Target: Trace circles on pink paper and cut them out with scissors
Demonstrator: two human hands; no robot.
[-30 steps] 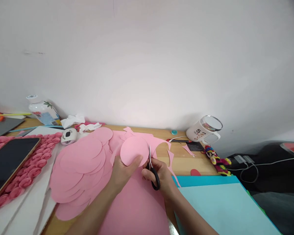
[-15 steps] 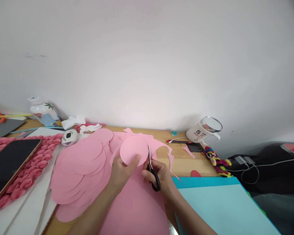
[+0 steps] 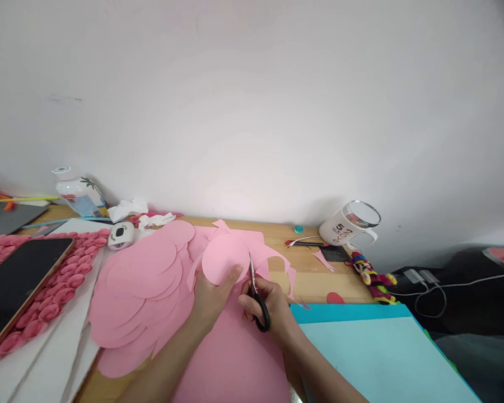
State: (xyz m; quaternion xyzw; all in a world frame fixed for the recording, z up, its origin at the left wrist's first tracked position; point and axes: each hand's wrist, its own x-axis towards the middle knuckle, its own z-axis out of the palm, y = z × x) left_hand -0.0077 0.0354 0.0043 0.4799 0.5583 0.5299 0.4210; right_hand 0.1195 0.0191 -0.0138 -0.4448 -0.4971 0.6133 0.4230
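My left hand (image 3: 213, 294) pinches the lower edge of a round piece of pink paper (image 3: 225, 258), thumb on top. In my right hand (image 3: 265, 305) is a pair of black-handled scissors (image 3: 262, 313), blades pointing up along the right edge of the round piece. A strip of pink offcut (image 3: 277, 258) trails to the right of the blades. Left of my hands lies a heap of cut pink paper circles (image 3: 140, 274). Beneath both hands spreads a large pink sheet (image 3: 235, 358).
A phone (image 3: 23, 285) rests on pink fabric rosettes (image 3: 73, 268) at left. A white bottle (image 3: 79, 193) and crumpled tissue (image 3: 128, 209) stand near the wall. To the right are a white mug (image 3: 340, 226), a small doll (image 3: 372, 277) and light blue sheets (image 3: 382, 358).
The round paper and my left hand have shifted slightly. The scissors have moved a little to the left, along the circle's right edge, and are tilted more to the left.
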